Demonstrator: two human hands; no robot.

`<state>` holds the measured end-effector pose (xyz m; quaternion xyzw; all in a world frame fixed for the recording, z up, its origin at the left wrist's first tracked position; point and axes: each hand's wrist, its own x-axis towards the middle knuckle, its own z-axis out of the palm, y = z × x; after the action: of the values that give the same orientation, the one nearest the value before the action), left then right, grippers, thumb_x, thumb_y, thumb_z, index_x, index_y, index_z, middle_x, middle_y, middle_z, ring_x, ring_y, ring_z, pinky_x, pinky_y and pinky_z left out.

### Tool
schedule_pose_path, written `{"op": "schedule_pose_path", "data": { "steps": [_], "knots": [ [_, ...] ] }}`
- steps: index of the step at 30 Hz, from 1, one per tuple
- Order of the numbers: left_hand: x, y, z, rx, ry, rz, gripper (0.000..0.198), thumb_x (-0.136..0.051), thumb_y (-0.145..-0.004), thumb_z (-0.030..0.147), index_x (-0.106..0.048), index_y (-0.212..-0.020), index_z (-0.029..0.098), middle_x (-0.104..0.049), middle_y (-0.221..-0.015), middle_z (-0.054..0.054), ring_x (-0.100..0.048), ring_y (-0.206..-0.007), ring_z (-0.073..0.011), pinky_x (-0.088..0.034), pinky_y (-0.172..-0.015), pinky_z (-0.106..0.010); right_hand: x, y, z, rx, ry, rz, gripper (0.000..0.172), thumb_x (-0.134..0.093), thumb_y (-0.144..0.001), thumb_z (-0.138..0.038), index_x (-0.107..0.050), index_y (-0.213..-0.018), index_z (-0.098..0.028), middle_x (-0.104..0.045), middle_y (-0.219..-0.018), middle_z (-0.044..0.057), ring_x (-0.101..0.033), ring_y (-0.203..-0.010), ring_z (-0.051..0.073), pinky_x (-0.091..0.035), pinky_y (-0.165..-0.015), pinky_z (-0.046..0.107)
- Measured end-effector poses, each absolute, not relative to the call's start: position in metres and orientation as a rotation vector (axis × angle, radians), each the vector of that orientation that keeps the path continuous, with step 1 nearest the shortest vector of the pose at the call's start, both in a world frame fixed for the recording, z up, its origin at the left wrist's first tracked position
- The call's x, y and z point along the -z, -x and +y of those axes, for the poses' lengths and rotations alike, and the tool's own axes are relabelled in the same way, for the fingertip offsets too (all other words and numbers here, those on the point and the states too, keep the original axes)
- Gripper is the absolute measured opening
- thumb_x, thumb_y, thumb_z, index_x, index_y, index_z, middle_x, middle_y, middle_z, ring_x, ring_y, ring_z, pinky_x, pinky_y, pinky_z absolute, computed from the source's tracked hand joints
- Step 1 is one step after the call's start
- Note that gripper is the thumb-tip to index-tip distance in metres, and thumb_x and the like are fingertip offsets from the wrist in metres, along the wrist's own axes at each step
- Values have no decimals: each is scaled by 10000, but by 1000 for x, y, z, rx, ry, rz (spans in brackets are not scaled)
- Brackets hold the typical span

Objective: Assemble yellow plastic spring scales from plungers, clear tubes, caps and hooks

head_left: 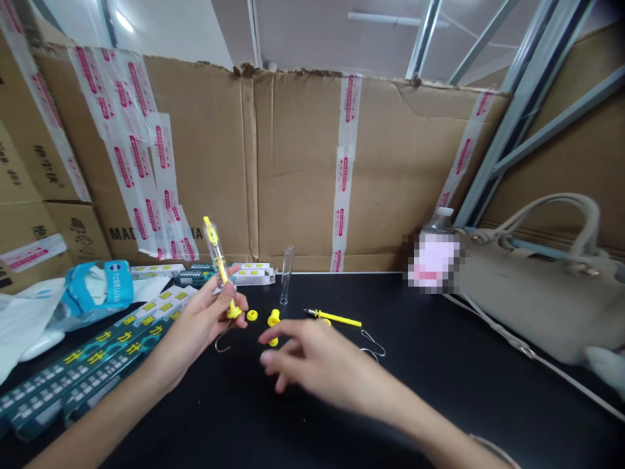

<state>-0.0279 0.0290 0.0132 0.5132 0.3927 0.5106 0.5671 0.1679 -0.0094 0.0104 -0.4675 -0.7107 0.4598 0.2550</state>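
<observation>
A person's left hand (pixel 205 319) grips a clear syringe (pixel 218 257) with a yellow plunger, holding it tilted just left of an empty tube (pixel 286 273) that lies on the black counter (pixel 439 391). The right hand (pixel 305 361) hovers released, fingers loosely spread, in front of the tube and just beside small yellow caps (pixel 273 319). A yellow rod (pixel 334 318) and a wire hook (pixel 374 342) lie right of the tube. Flat boxes (pixel 97 365) are stacked far left of it, a beige handbag (pixel 532 299) far right, and a cardboard wall (pixel 293 169) stands behind.
</observation>
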Motion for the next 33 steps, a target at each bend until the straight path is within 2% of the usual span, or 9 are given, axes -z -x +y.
{"op": "schedule_pose_path", "data": {
  "steps": [1,3,6,9,12,17,23,27,33],
  "knots": [
    [-11,28,31,-1209,-1207,935,697,-664,-839,434,-375,-1424,189,-596,-721,27,-540,-591,-109,-479,-611,-252,-14,-176,-1,-1140,1281,-1970,223,-560,-922,-301,-720,-1001,-168,-749,-767,67,-689,-641,189,-507,-610,303],
    [-7,29,35,-1204,-1234,967,707,-666,-818,474,-406,-1403,174,-557,-687,38,-491,-559,-98,-429,-552,-223,-18,-189,17,-772,1241,-2091,216,-529,-919,-170,-721,-1019,-170,-739,-790,60,-670,-664,175,-512,-649,306],
    [-3,31,40,-1164,-1331,1040,707,-658,-785,559,-461,-1345,175,-518,-669,45,-432,-527,-91,-350,-481,-197,-14,-198,41,-292,1043,-2383,432,-479,-853,24,-705,-1133,-215,-703,-1042,89,-616,-1007,219,-488,-862,364],
    [1,31,40,-1135,-1446,1145,618,-593,-784,657,-561,-1174,179,-460,-642,56,-390,-511,-92,-271,-442,-188,-1,-194,54,-100,897,-2602,565,-460,-839,65,-638,-1259,-268,-631,-1204,94,-553,-1063,218,-495,-873,359],
    [4,29,36,-1106,-1605,1245,535,-497,-817,700,-599,-916,184,-410,-612,61,-344,-499,-96,-214,-426,-197,11,-186,57,44,842,-2690,469,-496,-870,21,-668,-1221,-237,-624,-1228,113,-542,-1033,232,-499,-873,369],
    [8,28,33,-1060,-1763,1345,481,-399,-895,637,-574,-785,203,-425,-598,49,-371,-514,-122,-263,-454,-216,20,-185,59,-224,847,-2571,355,-469,-902,-3,-717,-1101,-161,-684,-1060,122,-622,-961,195,-522,-816,303],
    [8,30,32,-1114,-1938,1397,351,-468,-909,544,-661,-948,254,-657,-829,0,-590,-811,-225,-437,-719,-292,8,-213,52,-691,954,-1886,182,-632,-880,-241,-754,-1014,-253,-747,-961,52,-675,-852,200,-515,-801,359],
    [9,28,29,-1105,-1989,1462,317,-477,-915,513,-653,-1040,281,-714,-887,3,-631,-912,-262,-440,-790,-307,-2,-238,48,-1000,937,-1453,275,-726,-805,-358,-748,-1035,-209,-754,-975,76,-663,-811,177,-501,-856,377],
    [18,27,29,-1135,-2033,1428,276,-520,-907,474,-661,-1081,314,-731,-1023,6,-644,-964,-274,-456,-825,-306,-7,-247,47,-1043,871,-1345,356,-799,-723,-340,-727,-1033,-181,-738,-1056,97,-672,-934,207,-493,-932,394]
  ]
}}
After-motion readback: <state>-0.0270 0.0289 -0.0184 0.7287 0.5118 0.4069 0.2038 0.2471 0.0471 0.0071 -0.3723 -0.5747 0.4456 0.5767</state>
